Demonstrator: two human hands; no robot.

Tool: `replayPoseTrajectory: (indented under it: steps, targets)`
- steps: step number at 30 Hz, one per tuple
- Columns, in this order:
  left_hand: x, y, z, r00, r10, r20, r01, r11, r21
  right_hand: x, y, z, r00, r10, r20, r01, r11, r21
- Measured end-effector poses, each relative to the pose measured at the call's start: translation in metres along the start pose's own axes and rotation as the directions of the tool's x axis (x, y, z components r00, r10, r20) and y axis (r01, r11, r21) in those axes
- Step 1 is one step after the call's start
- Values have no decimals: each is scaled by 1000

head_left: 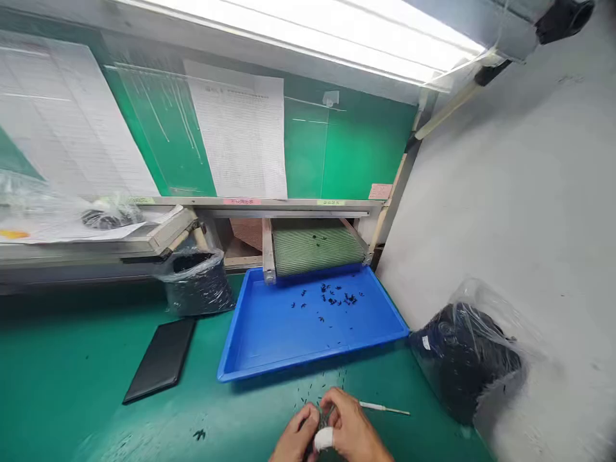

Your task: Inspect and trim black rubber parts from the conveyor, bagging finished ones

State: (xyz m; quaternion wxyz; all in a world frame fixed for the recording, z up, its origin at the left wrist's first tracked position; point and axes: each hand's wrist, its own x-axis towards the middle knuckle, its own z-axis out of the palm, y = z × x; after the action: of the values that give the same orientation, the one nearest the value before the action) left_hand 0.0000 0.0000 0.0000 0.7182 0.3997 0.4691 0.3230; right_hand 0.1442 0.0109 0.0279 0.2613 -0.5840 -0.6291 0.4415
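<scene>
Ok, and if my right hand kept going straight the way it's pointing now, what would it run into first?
Most likely your left hand. Your right hand points inward and slightly forward, with its fingers already close to the left hand's fingers. Depth is hard to judge from this view, so they may already be touching.

Green worktop (81, 366), one flat black folder (160, 360) lying on it; two clear plastic bags of dark parts, one by the right wall (466, 359), one below the shelf (196, 285); printed sheet (238, 128) on green board (366, 147); fluorescent lamp (308, 38) overhead
</scene>
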Motion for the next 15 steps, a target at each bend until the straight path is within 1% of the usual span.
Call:
replayPoseTrajectory:
  steps: [2,4,8,9,10,12,15]
  targets:
    - [-1,3,-2,1000,-10,-4,10,1000,21,-3,0,2,1000,6,-1,-6,1000,-30]
    - [-1,4,-3,1000,-13,-9,13,999,37,-5,0,4,1000,-20,-5,20,999,-40]
    - [1,3,0,1000,2,-25,-1,999,50,-4,-2,1,987,-156,-26,156,988,3]
    - [2,4,2,999,8,-36,-6,999,42,-2,-3,0,984,-173,-32,173,985,25]
    - [3,7,3,999,11,-48,-10,999,34,0,-5,-1,984,-174,-34,176,983,54]
    - [4,15,5,997,35,-63,-33,999,32,6,-8,-2,990,-135,-32,138,982,125]
    - [6,34,8,992,103,-78,-99,994,47,17,-10,-5,996,-72,-49,80,977,199]
